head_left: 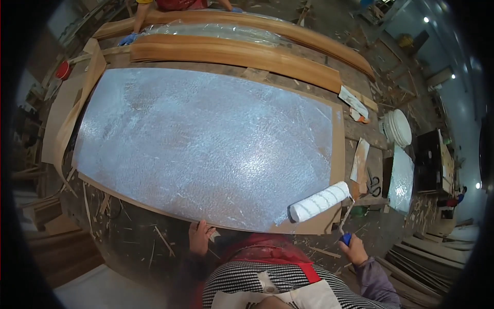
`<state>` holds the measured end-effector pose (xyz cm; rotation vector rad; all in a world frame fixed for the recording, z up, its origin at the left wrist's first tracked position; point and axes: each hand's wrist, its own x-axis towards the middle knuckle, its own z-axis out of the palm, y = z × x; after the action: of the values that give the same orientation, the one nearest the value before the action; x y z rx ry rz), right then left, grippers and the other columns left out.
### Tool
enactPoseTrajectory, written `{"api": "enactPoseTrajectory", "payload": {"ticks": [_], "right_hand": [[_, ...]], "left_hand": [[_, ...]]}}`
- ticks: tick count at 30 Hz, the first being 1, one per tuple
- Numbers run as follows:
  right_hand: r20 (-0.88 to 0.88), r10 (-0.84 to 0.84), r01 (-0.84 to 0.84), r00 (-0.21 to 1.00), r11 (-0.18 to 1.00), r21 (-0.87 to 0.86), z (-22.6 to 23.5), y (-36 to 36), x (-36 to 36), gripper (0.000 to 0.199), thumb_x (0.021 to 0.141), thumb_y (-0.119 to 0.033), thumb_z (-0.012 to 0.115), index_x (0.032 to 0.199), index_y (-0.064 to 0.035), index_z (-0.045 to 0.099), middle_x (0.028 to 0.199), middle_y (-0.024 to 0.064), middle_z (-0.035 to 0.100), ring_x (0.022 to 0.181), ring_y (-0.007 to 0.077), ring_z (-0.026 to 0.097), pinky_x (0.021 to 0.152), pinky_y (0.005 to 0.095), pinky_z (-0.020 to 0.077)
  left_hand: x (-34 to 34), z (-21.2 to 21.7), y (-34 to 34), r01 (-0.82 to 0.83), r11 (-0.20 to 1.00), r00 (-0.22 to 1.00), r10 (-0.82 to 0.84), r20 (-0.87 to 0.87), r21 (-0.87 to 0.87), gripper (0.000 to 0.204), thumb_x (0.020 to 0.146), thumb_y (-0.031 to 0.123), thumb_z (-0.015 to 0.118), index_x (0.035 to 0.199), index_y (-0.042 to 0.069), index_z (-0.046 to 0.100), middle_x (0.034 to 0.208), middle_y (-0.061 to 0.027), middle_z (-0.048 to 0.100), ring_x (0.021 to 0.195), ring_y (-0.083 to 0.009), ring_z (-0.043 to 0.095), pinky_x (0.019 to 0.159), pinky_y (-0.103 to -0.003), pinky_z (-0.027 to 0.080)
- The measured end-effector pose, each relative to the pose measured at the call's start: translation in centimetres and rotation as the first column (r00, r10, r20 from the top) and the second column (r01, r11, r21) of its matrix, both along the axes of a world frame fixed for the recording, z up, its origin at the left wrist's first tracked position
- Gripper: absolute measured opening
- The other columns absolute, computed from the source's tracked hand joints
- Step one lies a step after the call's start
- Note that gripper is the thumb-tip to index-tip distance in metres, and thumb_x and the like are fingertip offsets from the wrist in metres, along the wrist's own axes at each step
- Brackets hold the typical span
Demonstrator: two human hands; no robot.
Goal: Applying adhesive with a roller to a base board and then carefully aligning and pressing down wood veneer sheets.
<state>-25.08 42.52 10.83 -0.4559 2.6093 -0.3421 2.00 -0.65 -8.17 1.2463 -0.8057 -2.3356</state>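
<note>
My right hand [354, 251] is wrapped round the blue handle [346, 239] of a paint roller. The white roller sleeve [320, 202] rests on the near right corner of a large rectangular board [337, 139]. A wet, whitish-blue coating [206, 144] covers most of the board, while a brown strip along its right side is bare. At the near edge, my left hand [199, 238] touches the board with its fingertips, fingers somewhat apart. A small pale scrap [214, 237] shows beside its thumb; whether the hand touches it I cannot tell.
Stacks of brown wood veneer [231, 54] and clear plastic film [206, 32] lie along the far side. A person's blue-gloved hand [127, 39] touches them. To the right are a white bucket [396, 127], scissors [374, 184] and a white-smeared scraper [353, 103]. Wood scraps litter the floor.
</note>
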Motion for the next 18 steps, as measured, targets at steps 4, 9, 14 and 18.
{"api": "enactPoseTrajectory", "payload": {"ticks": [4, 9, 14, 18], "right_hand": [[0.023, 0.100, -0.098, 0.995, 0.991, -0.095, -1.5, -8.5, -7.9, 0.033, 0.084, -0.028, 0.067, 0.097, 0.0005, 0.058, 0.084, 0.0276, 0.064, 0.081, 0.0456, 0.063, 0.069, 0.0473, 0.0501], [-0.090, 0.405, -0.415, 0.910, 0.896, -0.158, -7.8, -27.9, -24.1, 0.039, 0.083, -0.036, 0.068, 0.085, 0.0026, 0.062, 0.082, 0.0269, 0.065, 0.077, 0.0409, 0.065, 0.068, 0.0463, 0.0507], [-0.185, 0.503, -0.525, 0.845, 0.845, -0.100, -8.6, -34.8, -30.4, 0.047, 0.082, -0.042, 0.068, 0.099, 0.0020, 0.062, 0.095, 0.0285, 0.065, 0.090, 0.0437, 0.063, 0.079, 0.0476, 0.0498], [-0.276, 0.386, -0.425, 0.880, 0.900, -0.098, -8.9, -21.8, -33.2, 0.042, 0.080, -0.036, 0.072, 0.096, 0.0021, 0.064, 0.088, 0.0251, 0.066, 0.085, 0.0402, 0.065, 0.074, 0.0457, 0.0498]], "left_hand": [[0.1, -0.5, 0.3, -0.011, 1.000, 1.000, 0.011, 0.027, -0.022, 0.025, 0.097, 0.020, 0.056, 0.120, 0.011, 0.051, 0.111, -0.0045, 0.061, 0.099, -0.0211, 0.061, 0.086, -0.042, 0.050], [-0.5, 0.8, 0.4, -0.001, 0.999, 0.997, 0.005, 0.078, -0.051, 0.022, 0.097, 0.023, 0.057, 0.115, 0.012, 0.052, 0.111, -0.0024, 0.060, 0.099, -0.0194, 0.060, 0.083, -0.040, 0.051], [-1.1, 3.1, 0.3, -0.019, 1.000, 0.993, 0.021, 0.117, -0.017, 0.020, 0.097, 0.026, 0.056, 0.112, 0.013, 0.052, 0.107, -0.0013, 0.061, 0.094, -0.0183, 0.060, 0.081, -0.038, 0.051], [-0.1, 0.6, 0.0, 0.019, 1.000, 0.997, -0.018, 0.079, -0.015, 0.022, 0.098, 0.025, 0.056, 0.108, 0.007, 0.048, 0.104, -0.0076, 0.058, 0.096, -0.0214, 0.061, 0.083, -0.041, 0.053]]}}
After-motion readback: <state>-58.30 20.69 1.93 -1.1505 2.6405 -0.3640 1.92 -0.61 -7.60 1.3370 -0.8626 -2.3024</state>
